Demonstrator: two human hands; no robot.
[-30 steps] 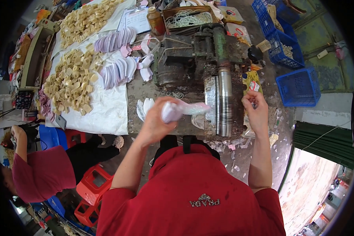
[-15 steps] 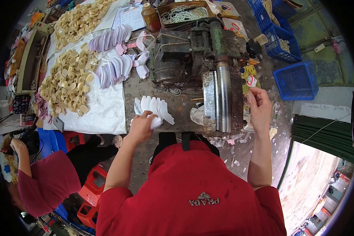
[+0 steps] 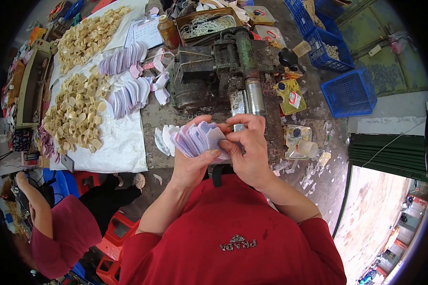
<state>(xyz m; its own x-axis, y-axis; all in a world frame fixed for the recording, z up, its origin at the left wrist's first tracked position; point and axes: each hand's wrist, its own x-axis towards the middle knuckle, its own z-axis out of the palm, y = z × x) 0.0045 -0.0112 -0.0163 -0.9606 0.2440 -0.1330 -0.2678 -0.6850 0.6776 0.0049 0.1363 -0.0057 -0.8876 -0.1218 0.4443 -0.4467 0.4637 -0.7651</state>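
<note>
Glossy metal roller (image 3: pixel 255 97), matt cloth-like pieces (image 3: pixel 195 141)

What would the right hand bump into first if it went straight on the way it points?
Probably the bundle of pale purple pieces in the left hand; the right hand seems to be touching it, though depth is unclear.

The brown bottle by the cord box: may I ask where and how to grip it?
Grip the bottle round its body below the cap, probably from the left: it looks upright, and the box stands close on its right.
</note>
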